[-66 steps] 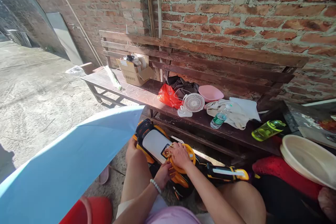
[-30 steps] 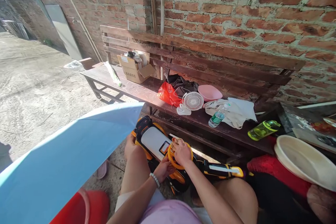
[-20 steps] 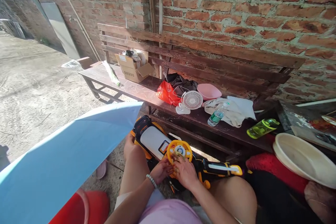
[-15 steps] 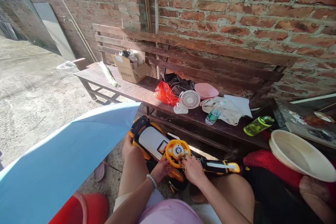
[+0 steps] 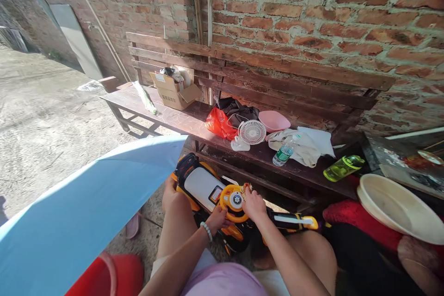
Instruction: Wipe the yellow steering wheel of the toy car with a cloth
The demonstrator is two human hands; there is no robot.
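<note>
A yellow and black toy (image 5: 204, 189) with a white cylinder on it rests across my knees. Its yellow steering wheel (image 5: 234, 200) sits at the middle of the toy. My left hand (image 5: 218, 219), with a white bead bracelet on the wrist, holds the lower left of the wheel rim. My right hand (image 5: 254, 205) is at the wheel's right side. A small tan crumbly bit (image 5: 247, 188) sits at its fingertips, and I cannot tell whether it is pinched or resting on the rim.
A light blue umbrella (image 5: 86, 203) fills the lower left, above a red bucket (image 5: 111, 277). A wooden bench (image 5: 166, 115) holds a cardboard box, a red bag, a small white fan, a pink bowl and bottles. A white basin (image 5: 397, 208) lies at right against a brick wall.
My right hand has moved up and right, from over the wheel's centre to its right edge. The wheel's hub now shows fully. The view has shifted slightly.
</note>
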